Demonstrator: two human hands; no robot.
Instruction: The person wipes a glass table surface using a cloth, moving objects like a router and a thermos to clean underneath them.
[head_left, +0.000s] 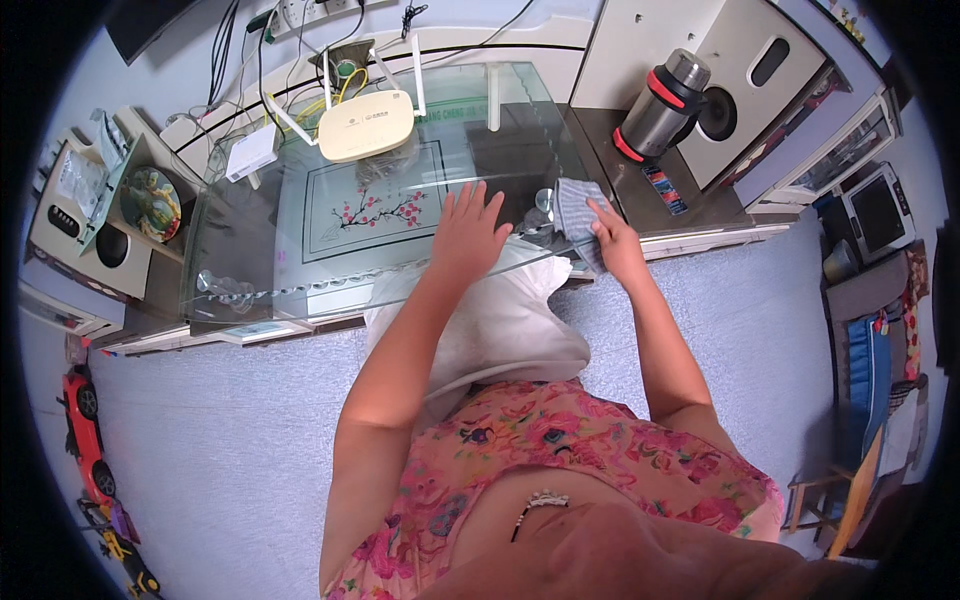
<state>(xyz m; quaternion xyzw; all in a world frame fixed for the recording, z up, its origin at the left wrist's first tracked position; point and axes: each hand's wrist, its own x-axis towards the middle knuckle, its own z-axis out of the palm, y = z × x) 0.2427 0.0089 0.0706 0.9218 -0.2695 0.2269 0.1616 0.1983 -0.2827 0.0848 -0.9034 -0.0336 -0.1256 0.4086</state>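
Over the near part of a glass tabletop (397, 176) with a printed blossom branch, my left hand (471, 225) is spread palm down; whether it presses on the glass I cannot tell. My right hand (616, 236) grips a grey-blue striped cloth (579, 210) at the glass's right edge, the cloth bunched and hanging down past that edge. Beyond my left hand stands a cream Wi-Fi router (366, 126) with several raised white antennas. A small white network box (253, 152) sits left of the router, cables running behind both.
A steel vacuum flask (664, 105) with red bands stands on the dark cabinet top at right, near a colourful card-like strip (665, 190). Loudspeakers (718, 114) flank the glass. At far left a decorated round plate (151, 202) leans; red toy car (88, 435) lies below on the floor.
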